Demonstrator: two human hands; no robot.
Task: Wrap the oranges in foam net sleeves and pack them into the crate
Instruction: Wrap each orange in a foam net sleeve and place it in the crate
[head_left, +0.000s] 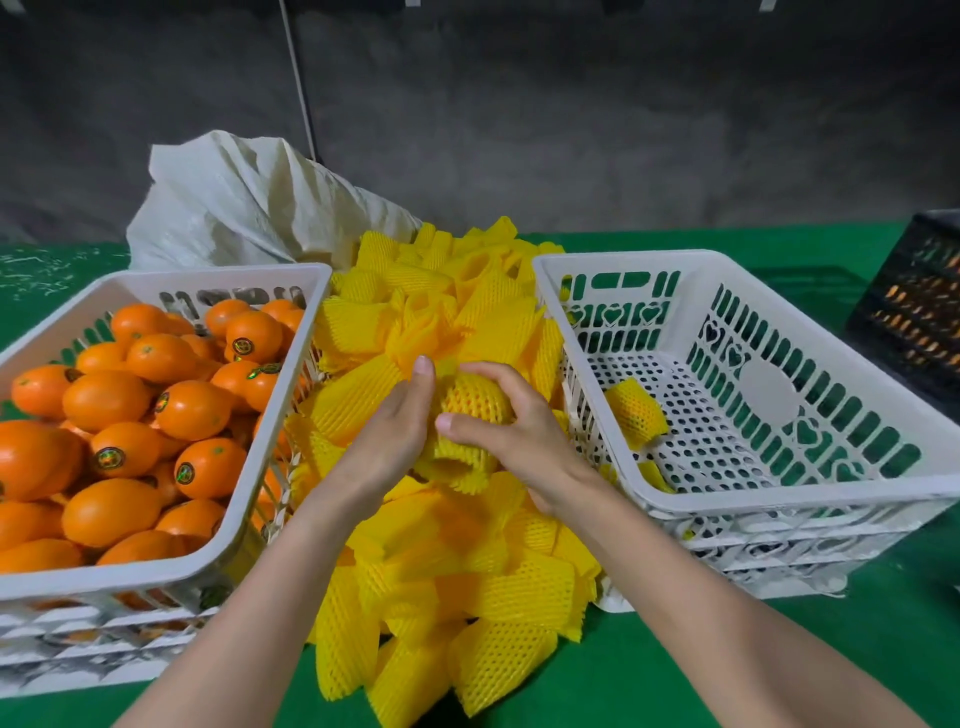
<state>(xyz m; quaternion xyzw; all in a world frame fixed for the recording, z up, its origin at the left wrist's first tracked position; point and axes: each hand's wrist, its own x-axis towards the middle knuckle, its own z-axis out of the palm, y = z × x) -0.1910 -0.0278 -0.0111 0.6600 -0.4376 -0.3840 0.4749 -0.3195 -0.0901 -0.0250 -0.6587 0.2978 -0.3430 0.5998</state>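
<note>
Both hands hold one orange inside a yellow foam net sleeve (470, 415) above the pile of loose yellow sleeves (467, 587) in the middle of the table. My left hand (392, 431) grips it from the left with the thumb up. My right hand (511, 431) curls over its top and right side, thumb pressed on the front. The sleeve's open end points down toward me. A white crate (171, 283) on the left is full of bare oranges (106, 400). The white crate (779, 499) on the right holds one sleeved orange (635, 413) near its left wall.
A white woven sack (234, 202) lies behind the sleeve pile. A black crate (919, 306) stands at the far right edge. Green cloth (675, 675) covers the table. A dark wall rises behind it.
</note>
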